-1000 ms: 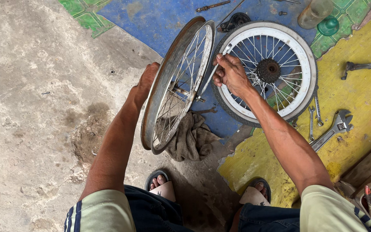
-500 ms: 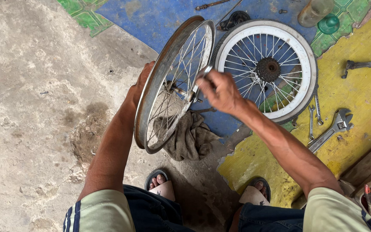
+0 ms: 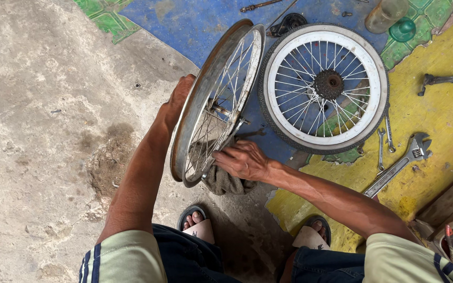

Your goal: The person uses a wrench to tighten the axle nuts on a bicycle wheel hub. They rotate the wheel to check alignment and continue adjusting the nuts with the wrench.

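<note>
bare metal rim (image 3: 205, 112) stands between left hand (image 3: 176, 102) and right hand (image 3: 243, 160).

Bare dull-grey metal wheel rim (image 3: 205, 99): matt, tarnished. Crumpled grey cloth rag (image 3: 226, 181): soft. Concrete floor (image 3: 43, 105): rough, matt.

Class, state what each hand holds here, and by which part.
Left hand grips the bare grey metal spoked wheel by its rim. Right hand touches its lower rim; a hold cannot be told.

Bare concrete (image 3: 38, 131) left; white wheel (image 3: 325, 86), wrenches (image 3: 399, 162) crowd right.
</note>
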